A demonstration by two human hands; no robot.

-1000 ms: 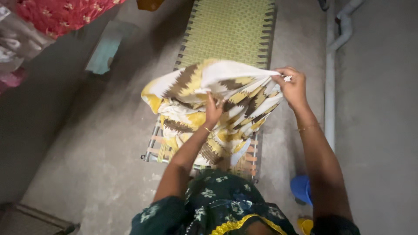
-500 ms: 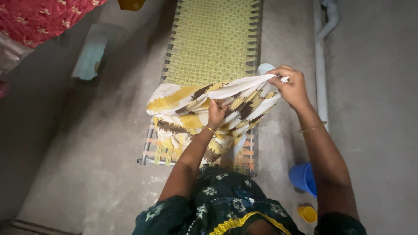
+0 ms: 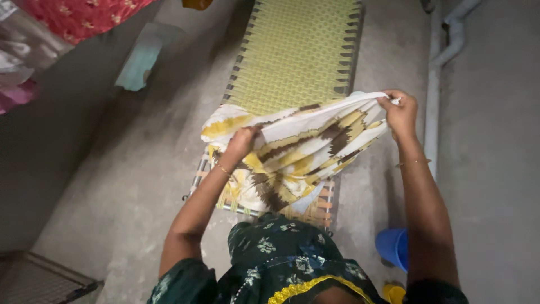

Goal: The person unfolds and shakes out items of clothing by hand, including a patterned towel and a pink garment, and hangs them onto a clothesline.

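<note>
A white cloth (image 3: 298, 147) with yellow and brown zigzag print hangs bunched over the near end of a woven yellow-green cot (image 3: 295, 56). My right hand (image 3: 400, 112) pinches one corner of the cloth, raised at the right. Along the upper edge, further left, my left hand (image 3: 241, 142) grips the same cloth. The edge between the two hands is pulled fairly straight, and the lower part of the cloth droops onto the cot's straps.
A concrete floor (image 3: 129, 186) surrounds the cot. A grey pipe (image 3: 433, 95) runs along the right. A blue bucket (image 3: 394, 247) and a yellow lid (image 3: 394, 293) sit at my lower right. Red patterned fabric (image 3: 79, 17) hangs upper left, and a teal board (image 3: 140, 59) lies nearby.
My left hand has slid left along the cloth's top edge, away from my right hand. The cloth is stretched wider between both hands.
</note>
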